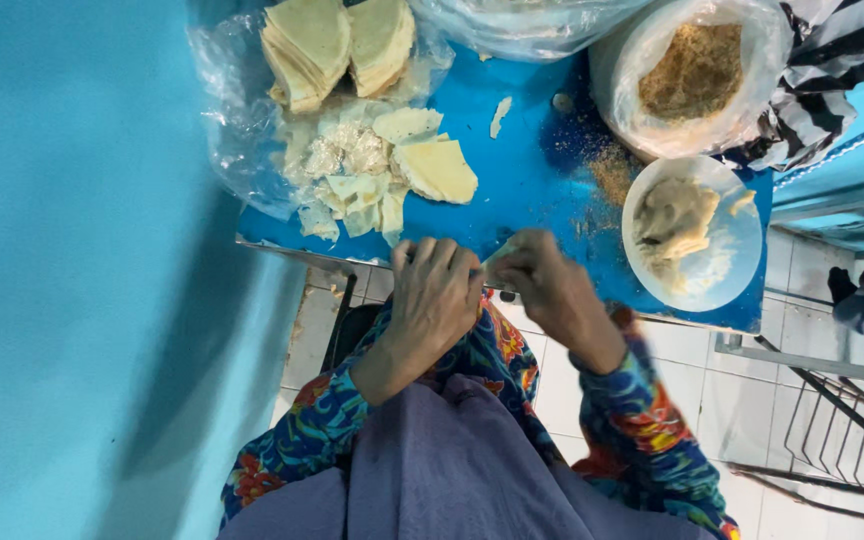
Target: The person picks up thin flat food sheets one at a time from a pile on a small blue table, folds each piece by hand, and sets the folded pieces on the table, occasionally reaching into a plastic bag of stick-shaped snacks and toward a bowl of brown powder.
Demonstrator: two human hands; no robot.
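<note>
My left hand (pixel 435 295) and my right hand (pixel 549 285) meet at the near edge of a blue table (pixel 522 170). Between their fingers sits a pale, thin dough wrapper (pixel 501 256), pinched by both hands and mostly hidden by them. Just beyond my hands lies a loose heap of wrapper pieces (pixel 382 170) on clear plastic. Two stacks of wrappers (pixel 337 45) stand farther back. A white bowl (pixel 737 270) with beige filling paste (pixel 672 225) rests to the right of my right hand.
A plastic bag of brown crumbs (pixel 697 70) stands behind the bowl, with crumbs spilled on the table. A striped cloth (pixel 832 60) lies at the back right. A blue wall (pixel 82 270) fills the left. A metal chair frame (pixel 832 420) stands on the tiled floor.
</note>
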